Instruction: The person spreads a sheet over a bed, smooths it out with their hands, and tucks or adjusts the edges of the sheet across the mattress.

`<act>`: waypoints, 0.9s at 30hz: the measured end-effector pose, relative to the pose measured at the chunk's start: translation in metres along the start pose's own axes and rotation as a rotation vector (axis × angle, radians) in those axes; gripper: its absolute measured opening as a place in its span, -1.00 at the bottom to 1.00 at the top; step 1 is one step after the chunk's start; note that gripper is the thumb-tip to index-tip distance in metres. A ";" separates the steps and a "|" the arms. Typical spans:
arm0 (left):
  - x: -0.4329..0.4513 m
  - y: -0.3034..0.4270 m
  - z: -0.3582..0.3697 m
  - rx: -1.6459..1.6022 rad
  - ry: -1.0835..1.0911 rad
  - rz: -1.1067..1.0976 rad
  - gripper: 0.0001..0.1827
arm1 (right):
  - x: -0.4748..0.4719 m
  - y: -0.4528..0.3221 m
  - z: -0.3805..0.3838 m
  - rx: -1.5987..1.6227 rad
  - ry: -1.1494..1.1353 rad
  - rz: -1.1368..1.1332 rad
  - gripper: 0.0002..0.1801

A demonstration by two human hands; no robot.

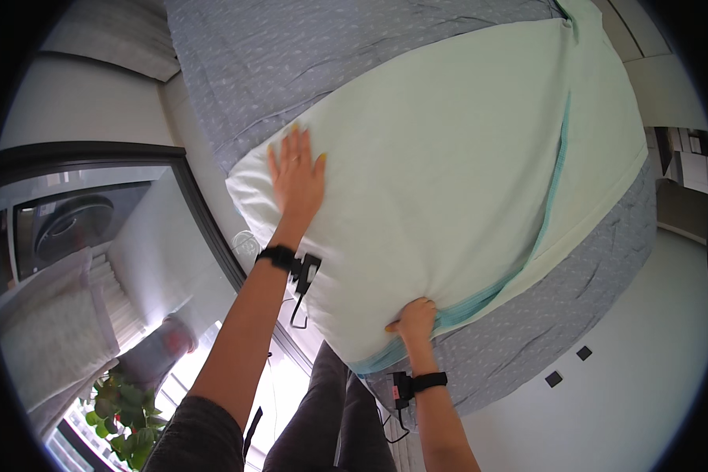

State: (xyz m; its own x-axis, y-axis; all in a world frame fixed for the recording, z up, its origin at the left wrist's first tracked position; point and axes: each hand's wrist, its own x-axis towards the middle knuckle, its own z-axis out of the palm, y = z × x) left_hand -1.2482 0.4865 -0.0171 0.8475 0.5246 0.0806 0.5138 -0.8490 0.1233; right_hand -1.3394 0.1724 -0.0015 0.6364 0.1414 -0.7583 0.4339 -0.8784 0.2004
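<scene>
A pale whitish-green fabric cover with a teal border lies across a bed spread with a grey, white-patterned sheet. My left hand rests palm down near the cover's left end, its fingers apart and nothing in it. At the near edge, my right hand has its fingers closed on the cover beside the teal border, and creases run out from that grip. A fold lined with teal crosses the cover's right part. Each wrist wears a black strap with a small device and cable.
Left of the bed stands a dark-framed glass door, with a front-loading washing machine seen through it. A leafy plant and a draped curtain are at lower left. Two black wall fittings sit on the white wall.
</scene>
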 end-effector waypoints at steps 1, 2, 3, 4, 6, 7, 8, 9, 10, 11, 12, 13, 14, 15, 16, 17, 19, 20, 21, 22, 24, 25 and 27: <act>-0.017 -0.008 -0.005 0.024 -0.026 -0.057 -0.37 | -0.001 0.006 0.001 -0.008 0.000 0.004 -0.13; -0.032 -0.023 -0.011 0.042 -0.023 -0.063 -0.37 | -0.003 0.006 0.005 0.058 0.022 0.027 -0.13; -0.041 -0.036 -0.010 0.062 0.018 -0.156 -0.39 | -0.001 0.005 0.006 0.125 0.049 0.059 -0.14; -0.048 -0.045 -0.008 0.074 0.054 -0.246 -0.40 | 0.001 0.008 0.011 0.127 0.053 0.060 -0.14; -0.055 -0.056 -0.001 -0.028 0.055 -0.344 -0.40 | 0.004 0.017 0.019 0.188 0.042 0.002 -0.17; -0.063 -0.066 0.005 -0.130 0.039 -0.442 -0.40 | 0.001 0.019 0.019 0.189 0.036 0.012 -0.17; -0.077 -0.128 0.024 -0.696 -0.045 -0.747 -0.38 | -0.006 0.001 0.013 0.256 0.080 -0.012 -0.18; -0.085 -0.144 0.038 -0.578 0.033 -0.616 -0.33 | -0.004 -0.003 0.007 0.304 0.128 -0.018 -0.19; -0.103 -0.224 0.047 -1.311 -0.295 -1.004 -0.15 | -0.007 -0.024 0.001 0.347 0.129 -0.059 -0.19; -0.148 -0.166 0.049 -1.179 -0.851 -1.136 0.06 | -0.007 0.010 0.018 0.310 0.173 0.005 -0.24; -0.149 -0.174 0.047 -1.144 -0.821 -1.164 0.16 | -0.007 0.006 0.012 0.336 0.235 -0.023 -0.28; -0.169 -0.158 0.048 -1.207 -0.806 -1.122 0.07 | -0.014 0.011 0.011 0.329 0.227 -0.004 -0.28; -0.188 -0.138 0.052 -1.325 -0.786 -1.048 0.00 | -0.022 0.017 0.011 0.446 0.291 0.031 -0.33; -0.193 -0.124 0.050 -1.437 -0.738 -0.966 -0.06 | -0.025 0.020 0.001 0.573 0.371 0.048 -0.36; -0.202 -0.112 0.049 -1.434 -0.746 -0.969 -0.06 | -0.032 0.021 0.002 0.573 0.365 0.052 -0.36; -0.211 -0.100 0.049 -1.497 -0.793 -0.947 -0.13 | -0.039 0.025 0.003 0.663 0.390 0.023 -0.40; -0.225 -0.103 0.059 -1.553 -0.829 -0.926 -0.20 | -0.047 0.027 -0.001 0.758 0.415 -0.017 -0.42; -0.232 -0.102 0.070 -1.594 -0.780 -0.729 -0.22 | -0.050 0.031 -0.003 0.790 0.359 -0.042 -0.52; -0.239 -0.118 0.077 -1.592 -0.745 -0.638 -0.25 | -0.054 0.026 -0.008 0.831 0.302 -0.083 -0.62; -0.246 -0.131 0.086 -1.591 -0.709 -0.548 -0.28 | -0.056 0.020 -0.012 0.839 0.295 -0.094 -0.62; -0.257 -0.144 0.098 -1.538 -0.759 -0.764 -0.35 | -0.052 0.013 -0.023 0.948 0.632 -0.287 -0.83; -0.262 -0.136 0.101 -1.467 -0.844 -1.063 -0.38 | -0.047 0.014 -0.038 0.871 0.740 -0.364 -0.81; -0.273 -0.094 0.083 -1.385 -0.912 -0.947 -0.41 | -0.026 0.020 -0.067 0.678 0.901 -0.465 -0.68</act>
State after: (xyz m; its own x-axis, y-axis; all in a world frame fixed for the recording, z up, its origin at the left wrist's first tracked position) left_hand -1.5167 0.4178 -0.1330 0.4326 0.1400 -0.8907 0.7239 0.5349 0.4357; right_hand -1.3045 0.1814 0.0635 0.8403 0.5354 0.0849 0.4891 -0.6814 -0.5445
